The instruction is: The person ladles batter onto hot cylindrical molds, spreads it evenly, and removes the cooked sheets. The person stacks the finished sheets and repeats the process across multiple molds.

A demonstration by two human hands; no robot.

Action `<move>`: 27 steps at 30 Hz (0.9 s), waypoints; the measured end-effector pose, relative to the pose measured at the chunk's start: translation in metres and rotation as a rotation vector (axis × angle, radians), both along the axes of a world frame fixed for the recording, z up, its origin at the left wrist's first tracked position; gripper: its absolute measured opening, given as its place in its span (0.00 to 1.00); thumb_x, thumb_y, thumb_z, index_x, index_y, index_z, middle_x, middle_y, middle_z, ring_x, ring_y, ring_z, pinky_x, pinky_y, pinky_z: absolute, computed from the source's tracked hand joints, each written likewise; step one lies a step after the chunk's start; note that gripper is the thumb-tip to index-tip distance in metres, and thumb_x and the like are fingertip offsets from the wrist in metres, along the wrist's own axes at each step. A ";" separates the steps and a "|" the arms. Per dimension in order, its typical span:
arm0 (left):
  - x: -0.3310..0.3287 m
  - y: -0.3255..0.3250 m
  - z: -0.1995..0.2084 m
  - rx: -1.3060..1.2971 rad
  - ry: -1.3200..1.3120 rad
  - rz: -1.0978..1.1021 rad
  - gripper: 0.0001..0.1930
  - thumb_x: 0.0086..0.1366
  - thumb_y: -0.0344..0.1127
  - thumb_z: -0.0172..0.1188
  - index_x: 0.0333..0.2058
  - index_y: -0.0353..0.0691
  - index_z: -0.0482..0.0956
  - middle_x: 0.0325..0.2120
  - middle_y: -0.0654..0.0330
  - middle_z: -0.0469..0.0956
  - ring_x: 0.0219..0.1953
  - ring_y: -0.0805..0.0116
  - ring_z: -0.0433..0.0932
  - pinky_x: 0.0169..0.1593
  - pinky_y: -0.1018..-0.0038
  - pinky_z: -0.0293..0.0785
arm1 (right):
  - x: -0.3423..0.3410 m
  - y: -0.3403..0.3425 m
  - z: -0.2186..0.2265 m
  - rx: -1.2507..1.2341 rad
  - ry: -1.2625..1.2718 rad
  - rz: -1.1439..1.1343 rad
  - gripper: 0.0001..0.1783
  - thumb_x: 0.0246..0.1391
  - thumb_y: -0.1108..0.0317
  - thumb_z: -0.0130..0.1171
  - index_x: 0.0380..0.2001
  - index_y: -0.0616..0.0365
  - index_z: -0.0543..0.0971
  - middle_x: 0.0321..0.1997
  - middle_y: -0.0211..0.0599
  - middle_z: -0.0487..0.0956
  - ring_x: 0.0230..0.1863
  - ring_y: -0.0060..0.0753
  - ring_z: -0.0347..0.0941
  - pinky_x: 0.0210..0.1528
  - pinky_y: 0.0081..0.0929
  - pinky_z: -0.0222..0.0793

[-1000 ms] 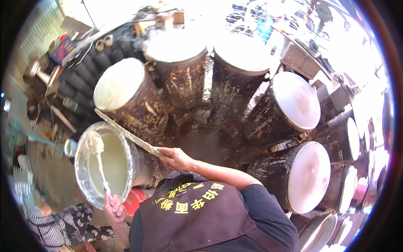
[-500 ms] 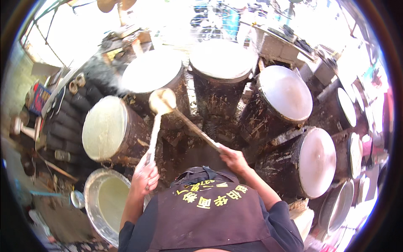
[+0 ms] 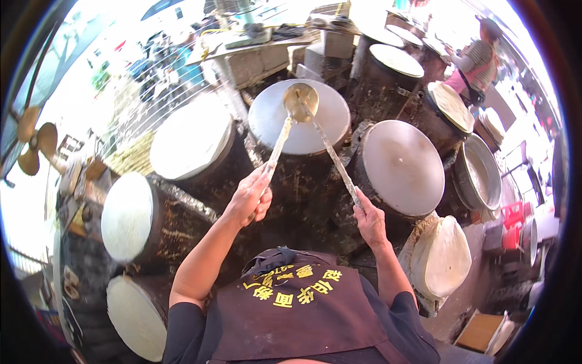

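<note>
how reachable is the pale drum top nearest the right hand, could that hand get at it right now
Probably yes: the right hand is close to the pale drum top, with nothing visible between them. It grips a stick, though, so it isn't free to grasp.

Beyond the grip, we see hard daylight — it bleaches the drum top (image 3: 193,138) ahead-left of the left hand (image 3: 250,197) white. Between that and the right hand (image 3: 370,219), a drum side (image 3: 296,173) sinks into shadow; farther out, fisheye curvature bends edges.
</note>
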State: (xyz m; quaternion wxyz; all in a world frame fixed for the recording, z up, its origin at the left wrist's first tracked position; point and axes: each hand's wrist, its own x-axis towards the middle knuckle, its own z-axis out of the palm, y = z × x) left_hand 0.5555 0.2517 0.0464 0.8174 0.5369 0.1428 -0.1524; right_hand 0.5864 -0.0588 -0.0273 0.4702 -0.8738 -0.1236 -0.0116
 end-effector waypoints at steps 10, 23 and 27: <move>0.166 -0.068 -0.070 0.301 -0.076 -0.025 0.19 0.70 0.40 0.46 0.58 0.46 0.67 0.15 0.68 0.62 0.11 0.80 0.60 0.12 0.81 0.58 | 0.088 -0.016 -0.002 -0.262 0.026 -0.120 0.32 0.47 0.73 0.59 0.59 0.57 0.67 0.40 0.54 0.76 0.42 0.54 0.73 0.48 0.39 0.67; 0.263 0.039 -0.024 1.600 -0.762 0.136 0.23 0.64 0.37 0.53 0.58 0.61 0.67 0.41 0.57 0.80 0.40 0.54 0.79 0.40 0.61 0.74 | 0.104 0.035 -0.093 -0.249 0.031 -0.305 0.32 0.52 0.67 0.57 0.61 0.46 0.64 0.32 0.52 0.73 0.36 0.56 0.73 0.39 0.48 0.69; 0.283 0.094 -0.044 1.185 -0.797 0.272 0.21 0.67 0.33 0.49 0.59 0.47 0.65 0.34 0.57 0.80 0.30 0.65 0.79 0.33 0.71 0.75 | 0.099 0.065 -0.101 -0.151 -0.007 -0.319 0.32 0.51 0.67 0.57 0.61 0.49 0.64 0.31 0.54 0.75 0.35 0.58 0.73 0.40 0.48 0.69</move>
